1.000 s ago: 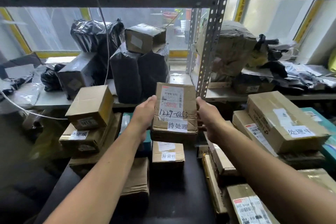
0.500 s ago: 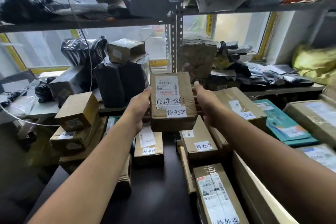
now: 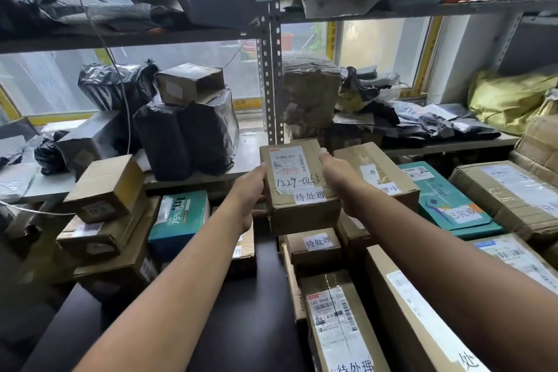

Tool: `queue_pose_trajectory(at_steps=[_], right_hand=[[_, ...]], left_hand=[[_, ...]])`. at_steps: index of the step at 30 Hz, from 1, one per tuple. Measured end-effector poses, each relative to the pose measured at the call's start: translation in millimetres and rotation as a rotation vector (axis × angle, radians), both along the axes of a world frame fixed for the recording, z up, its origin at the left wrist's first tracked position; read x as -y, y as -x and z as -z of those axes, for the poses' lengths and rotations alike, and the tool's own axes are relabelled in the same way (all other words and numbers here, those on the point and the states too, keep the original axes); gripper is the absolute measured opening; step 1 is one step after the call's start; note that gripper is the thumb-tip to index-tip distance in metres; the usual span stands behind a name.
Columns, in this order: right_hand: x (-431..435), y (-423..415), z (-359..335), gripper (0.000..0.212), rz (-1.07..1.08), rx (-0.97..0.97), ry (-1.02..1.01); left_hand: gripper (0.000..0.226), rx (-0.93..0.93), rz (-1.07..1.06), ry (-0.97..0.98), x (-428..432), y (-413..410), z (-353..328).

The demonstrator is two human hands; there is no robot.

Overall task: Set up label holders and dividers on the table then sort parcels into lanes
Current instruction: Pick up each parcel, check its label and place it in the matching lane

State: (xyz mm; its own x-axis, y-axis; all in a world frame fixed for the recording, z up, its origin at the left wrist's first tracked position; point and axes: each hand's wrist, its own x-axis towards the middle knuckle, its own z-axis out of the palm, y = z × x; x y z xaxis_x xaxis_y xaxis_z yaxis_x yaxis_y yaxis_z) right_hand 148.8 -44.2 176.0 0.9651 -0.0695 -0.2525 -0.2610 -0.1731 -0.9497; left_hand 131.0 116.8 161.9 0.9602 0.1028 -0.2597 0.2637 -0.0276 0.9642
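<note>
A grey metal shelf rack (image 3: 273, 69) fills the back of the view, its boards piled with black-wrapped bundles and brown boxes in front of the windows. Below it a dark tabletop (image 3: 241, 326) runs away from the camera, with parcels crowded along both sides. On the right lie a long cardboard box (image 3: 404, 311) and a narrower taped box (image 3: 338, 329) with a printed shipping sheet. Farther back on that side is a teal box (image 3: 447, 199) carrying a white slip. On the left, a stack of brown cartons (image 3: 105, 220) stands beside a teal-and-white carton (image 3: 178, 217). The held parcel (image 3: 299, 190), a small brown cardboard box, is up in the air at the far end of the tabletop. It is tilted toward the camera, directly above a smaller box (image 3: 314, 246) and just in front of a taped brown box (image 3: 377, 166). The left hand (image 3: 250, 190) clasps its left side, thumb up along the edge and fingers tucked under the bottom corner. The right hand (image 3: 338, 178) clasps the right side, thumb raised against the top edge, with its fingers hidden behind the cardboard. On the parcel's face sit a shipping label (image 3: 287, 166), the handwritten number 1229-02 followed by digits that are hard to read, and a white slip (image 3: 311, 196) reading 待处理. The same words appear on the smaller box beneath.
</note>
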Motion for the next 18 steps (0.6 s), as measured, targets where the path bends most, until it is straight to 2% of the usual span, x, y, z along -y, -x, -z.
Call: queue_pose_trajectory(at_steps=[2, 4, 7, 11, 14, 18], right_hand=[[4, -2, 9, 0.056, -0.004, -0.018, 0.052], [6, 0, 12, 0.036, -0.027, -0.024, 0.103], [12, 0, 20, 0.021, -0.045, -0.057, 0.125], [4, 1, 22, 0.028, -0.068, 0.035, 0.243], [-4, 5, 17, 0.047, -0.12, 0.172, 0.409], [-19, 14, 9, 0.048, -0.259, 0.359, 0.744]], left_hand=[[0.039, -0.027, 0.024, -0.012, 4, -1, 7], [0.037, -0.09, 0.078, -0.015, 7, 0, 15], [0.031, -0.16, 0.136, -0.055, 11, 5, 22], [0.029, -0.115, 0.134, -0.135, 8, 10, 24], [0.022, -0.038, 0.099, -0.338, -5, 14, 24], [0.039, 0.053, 0.05, -0.795, -37, 23, 23]])
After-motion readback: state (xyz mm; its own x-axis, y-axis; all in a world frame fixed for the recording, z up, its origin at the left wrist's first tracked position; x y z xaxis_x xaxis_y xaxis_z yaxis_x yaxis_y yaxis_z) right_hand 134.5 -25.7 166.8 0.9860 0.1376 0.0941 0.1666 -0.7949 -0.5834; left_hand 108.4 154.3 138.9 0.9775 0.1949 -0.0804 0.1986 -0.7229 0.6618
